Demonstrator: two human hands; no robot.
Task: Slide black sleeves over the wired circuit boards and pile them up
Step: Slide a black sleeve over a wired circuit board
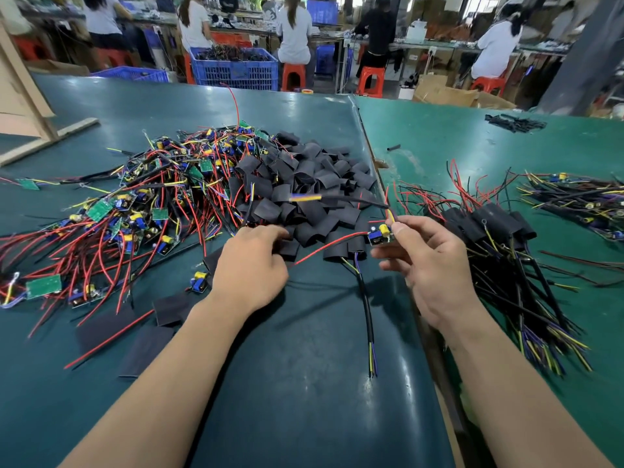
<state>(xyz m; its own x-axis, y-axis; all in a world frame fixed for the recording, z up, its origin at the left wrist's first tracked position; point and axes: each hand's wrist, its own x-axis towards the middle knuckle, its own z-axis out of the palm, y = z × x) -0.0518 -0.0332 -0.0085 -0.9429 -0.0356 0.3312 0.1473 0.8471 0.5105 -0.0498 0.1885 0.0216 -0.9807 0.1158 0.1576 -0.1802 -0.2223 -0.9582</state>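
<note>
My right hand (pixel 429 261) pinches a small wired circuit board (pixel 380 234) with blue and yellow parts; its red wire trails left and a black cable runs up from it. My left hand (pixel 251 261) reaches palm down into the heap of black sleeves (pixel 304 190), its fingertips on a sleeve (pixel 288 248) at the heap's near edge. A tangle of bare wired boards (pixel 135 204) lies to the left. A pile of sleeved boards (pixel 499 231) lies to the right of my right hand.
Flat sleeves (pixel 145 349) and a loose board (pixel 199 282) lie by my left forearm. A black cable (pixel 366 305) runs toward me. More wired boards (pixel 574 201) sit far right. Several people work at benches behind, near a blue crate (pixel 236 69).
</note>
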